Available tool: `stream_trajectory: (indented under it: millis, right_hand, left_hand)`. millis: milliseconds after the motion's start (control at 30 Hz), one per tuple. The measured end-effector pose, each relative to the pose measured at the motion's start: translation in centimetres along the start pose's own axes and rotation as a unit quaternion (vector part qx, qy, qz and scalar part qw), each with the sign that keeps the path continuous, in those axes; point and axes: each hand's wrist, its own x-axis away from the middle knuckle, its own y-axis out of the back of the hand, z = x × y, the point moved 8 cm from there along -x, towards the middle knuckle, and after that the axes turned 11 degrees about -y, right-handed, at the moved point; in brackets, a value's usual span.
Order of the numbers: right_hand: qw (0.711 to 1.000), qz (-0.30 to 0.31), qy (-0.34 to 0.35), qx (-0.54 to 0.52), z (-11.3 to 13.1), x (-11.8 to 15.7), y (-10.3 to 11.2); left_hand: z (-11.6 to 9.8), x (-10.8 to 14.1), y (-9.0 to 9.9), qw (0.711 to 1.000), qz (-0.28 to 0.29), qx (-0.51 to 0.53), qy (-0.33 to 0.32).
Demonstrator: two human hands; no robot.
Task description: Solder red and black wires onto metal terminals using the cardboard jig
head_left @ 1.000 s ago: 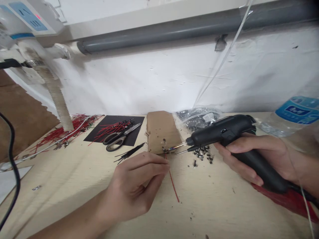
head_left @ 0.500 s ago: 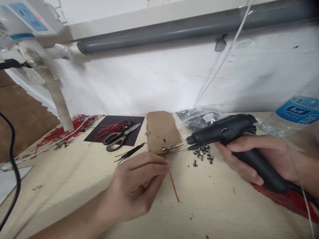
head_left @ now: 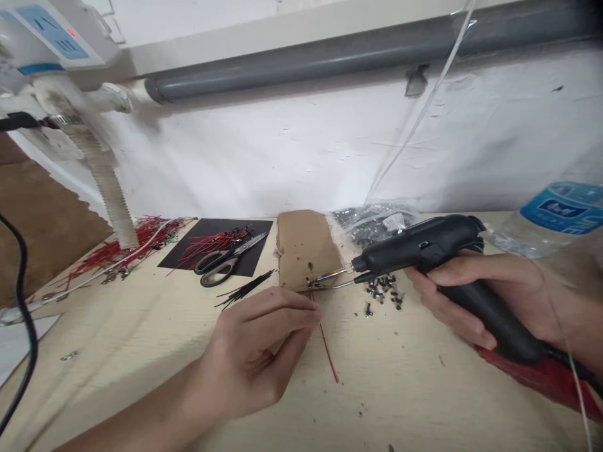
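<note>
My left hand [head_left: 264, 351] pinches a thin red wire [head_left: 328, 351] between thumb and fingertips, at the front edge of a brown cardboard piece [head_left: 306, 242]. The wire's tail hangs down over the table. In my right hand [head_left: 475, 295] is a black pistol-shaped soldering gun [head_left: 419, 245], gripped round its handle. Its metal tip and a thin feed tube point left and meet a small part at the wire's upper end, on the cardboard's front edge. That part is too small to make out clearly.
Small metal connectors [head_left: 384, 290] lie right of the cardboard, before a clear plastic bag [head_left: 377, 223]. Scissors [head_left: 226, 260] and red wires rest on a black sheet [head_left: 181, 254], near black strands [head_left: 245, 287]. A red wire pile [head_left: 141, 242] is left; a water bottle [head_left: 556, 213] stands right.
Almost nothing differs. Both hands, the red wire and the soldering gun keep their places, with only a very slight shift at the tip.
</note>
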Motion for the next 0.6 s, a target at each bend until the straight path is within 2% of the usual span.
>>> stream_trajectory:
  millis: [267,600]
  right_hand:
    - [1.0,-0.015,-0.006,-0.007,-0.23,-0.19,0.64]
    - [0.999,-0.037,0.003,-0.016,0.37,0.11,0.23]
  left_hand:
    - [-0.02,-0.13,0.0,1.0,0.005,0.0,0.001]
    - [-0.15,-0.12,0.02,1.0,0.004,-0.002,-0.002]
